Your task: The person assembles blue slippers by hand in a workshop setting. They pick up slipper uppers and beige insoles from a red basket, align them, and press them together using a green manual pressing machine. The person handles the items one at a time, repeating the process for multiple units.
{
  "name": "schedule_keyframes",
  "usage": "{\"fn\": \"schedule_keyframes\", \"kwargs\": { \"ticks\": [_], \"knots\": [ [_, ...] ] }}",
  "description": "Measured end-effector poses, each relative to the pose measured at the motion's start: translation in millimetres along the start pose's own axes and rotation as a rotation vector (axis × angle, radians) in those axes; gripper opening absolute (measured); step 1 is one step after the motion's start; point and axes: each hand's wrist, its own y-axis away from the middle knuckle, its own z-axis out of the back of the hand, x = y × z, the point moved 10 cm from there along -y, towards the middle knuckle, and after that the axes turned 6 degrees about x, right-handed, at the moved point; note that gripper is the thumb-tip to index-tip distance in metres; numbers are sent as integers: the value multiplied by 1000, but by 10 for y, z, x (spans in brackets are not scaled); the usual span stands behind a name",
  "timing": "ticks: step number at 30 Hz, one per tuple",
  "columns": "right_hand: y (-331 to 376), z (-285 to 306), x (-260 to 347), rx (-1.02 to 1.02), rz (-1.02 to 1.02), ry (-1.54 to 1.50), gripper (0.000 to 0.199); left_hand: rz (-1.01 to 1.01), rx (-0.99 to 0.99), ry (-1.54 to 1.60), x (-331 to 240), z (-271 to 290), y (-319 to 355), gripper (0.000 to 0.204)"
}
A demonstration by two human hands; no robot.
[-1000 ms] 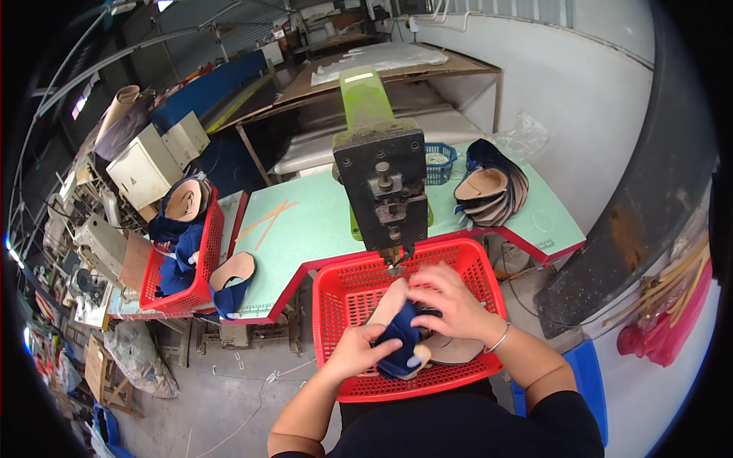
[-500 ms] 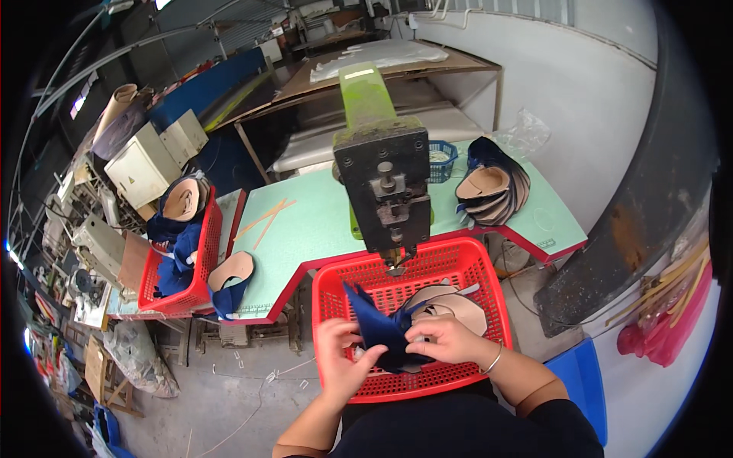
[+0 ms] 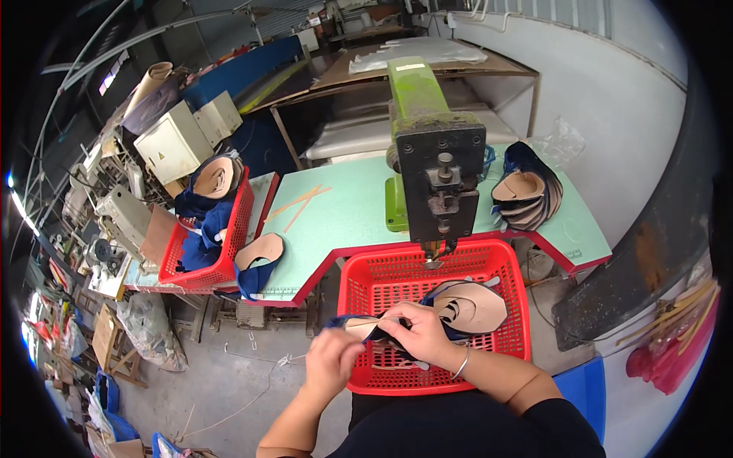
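Above the near part of a red plastic basket (image 3: 521, 305), both my hands are on a navy shoe upper with a beige lining (image 3: 362, 328). My right hand (image 3: 418, 330) pinches its right part between thumb and fingers. At the left end my left hand (image 3: 330, 363) is curled against the upper, slightly blurred, its fingertips partly hidden. More navy and beige shoe uppers (image 3: 477, 307) lie in the basket beside my right hand. Directly over the basket's far side hangs the black head (image 3: 440, 183) of a green machine (image 3: 418, 88).
A pale green worktop (image 3: 336, 221) with a red edge surrounds the machine. It carries a stack of uppers (image 3: 527, 191) at right, thin wooden strips (image 3: 301, 202) and a single upper (image 3: 259, 263). Another red basket (image 3: 243, 217) of uppers stands left. A dark pillar (image 3: 649, 252) rises at right.
The held upper has turned from standing up to lying flatter, its beige side showing, and has moved left. My left hand has dropped lower and turned. The view has shifted left.
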Motion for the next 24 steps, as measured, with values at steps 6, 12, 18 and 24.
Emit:
{"fn": "schedule_keyframes", "kwargs": {
  "ticks": [6, 12, 18, 24],
  "knots": [
    [62, 89, 12, -66, 70, 39, 8, 365, 43, 949, 658, -665, 58, 47],
    [56, 200, 427, -68, 342, 325, 9, 372, 85, 978, 532, -702, -41, 53],
    [177, -117, 395, 89, 594, 463, 18, 339, 382, 1025, 516, -714, -7, 51],
    [-26, -239, -295, 377, 96, 598, 61, 447, -81, 883, 953, 203, 54, 21]
  ]
}}
